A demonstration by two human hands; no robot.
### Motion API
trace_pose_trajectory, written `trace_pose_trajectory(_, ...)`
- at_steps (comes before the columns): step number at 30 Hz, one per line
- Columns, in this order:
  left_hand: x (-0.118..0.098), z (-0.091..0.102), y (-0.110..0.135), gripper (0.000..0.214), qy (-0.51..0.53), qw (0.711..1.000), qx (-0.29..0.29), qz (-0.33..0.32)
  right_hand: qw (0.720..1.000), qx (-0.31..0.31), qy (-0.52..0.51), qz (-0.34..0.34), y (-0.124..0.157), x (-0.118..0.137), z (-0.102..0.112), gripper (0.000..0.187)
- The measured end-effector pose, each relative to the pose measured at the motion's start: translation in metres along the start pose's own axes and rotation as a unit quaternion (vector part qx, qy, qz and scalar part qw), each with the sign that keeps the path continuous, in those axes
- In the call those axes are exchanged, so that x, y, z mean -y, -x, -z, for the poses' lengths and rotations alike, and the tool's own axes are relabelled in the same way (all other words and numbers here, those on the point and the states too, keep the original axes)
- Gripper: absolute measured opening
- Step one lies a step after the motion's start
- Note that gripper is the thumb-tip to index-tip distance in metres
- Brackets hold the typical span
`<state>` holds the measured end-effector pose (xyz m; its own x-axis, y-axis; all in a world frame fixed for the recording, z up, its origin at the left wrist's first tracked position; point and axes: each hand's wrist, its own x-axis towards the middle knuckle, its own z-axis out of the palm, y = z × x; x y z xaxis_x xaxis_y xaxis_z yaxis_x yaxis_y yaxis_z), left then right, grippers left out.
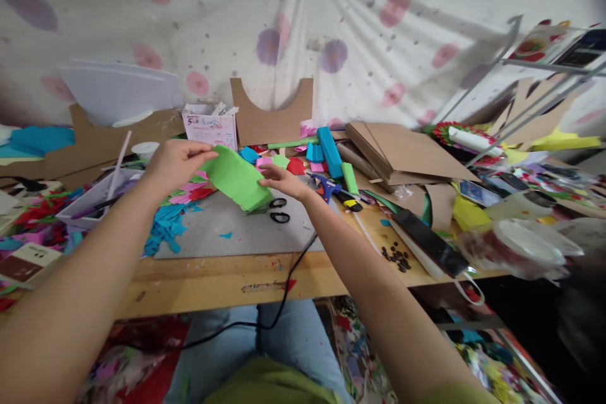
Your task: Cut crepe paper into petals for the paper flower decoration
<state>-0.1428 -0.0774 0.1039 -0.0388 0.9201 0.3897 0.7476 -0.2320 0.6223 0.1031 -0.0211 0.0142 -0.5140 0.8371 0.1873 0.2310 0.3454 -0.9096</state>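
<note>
A bright green piece of crepe paper [237, 178] is stretched at a slant above the grey board [203, 237]. My left hand [177, 163] pinches its upper left corner between thumb and fingers. At the opposite end, my right hand [284, 182] holds the right edge, thumb on the near side and the other fingers partly extended. Just below the paper, black-handled scissors [279, 217] lie on the board, their blades mostly hidden. Blue paper strips [168, 227] are heaped left of the board's middle. Near my right hand rests a blue glue gun [326, 187].
A yellow-black utility knife [350, 203] lies beside the glue gun. Stacked cardboard sheets [416, 153] stand at back right. A white box of scraps [89, 208] sits left. Dark beads [396, 257] lie near a long black-topped object [428, 243]. A black cable [288, 293] hangs over the table's front edge.
</note>
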Motion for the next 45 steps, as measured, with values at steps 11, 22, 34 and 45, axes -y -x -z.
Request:
trace_pose_trajectory(11, 0.02, 0.008, 0.002, 0.023, -0.065, 0.995, -0.061, -0.036, 0.984, -0.014, 0.163, 0.068, 0.031, -0.024, -0.003, 0.052)
trace_pose_trajectory(22, 0.061, 0.011, 0.001, 0.027, 0.039, 0.977, -0.205, -0.046, 0.9, -0.019, 0.436, 0.02, 0.011, -0.029, 0.004, 0.027)
trace_pose_trajectory(34, 0.084, -0.079, 0.022, 0.019, 0.191, 0.952, -0.191, 0.143, 0.875, -0.091, 0.469, -0.078, 0.036, -0.01, 0.067, 0.025)
trace_pose_trajectory(45, 0.11, -0.124, 0.044, 0.025, 0.236, 0.944, -0.185, 0.136, 0.914, -0.24, 0.308, -0.112, 0.048, -0.06, 0.039, 0.059)
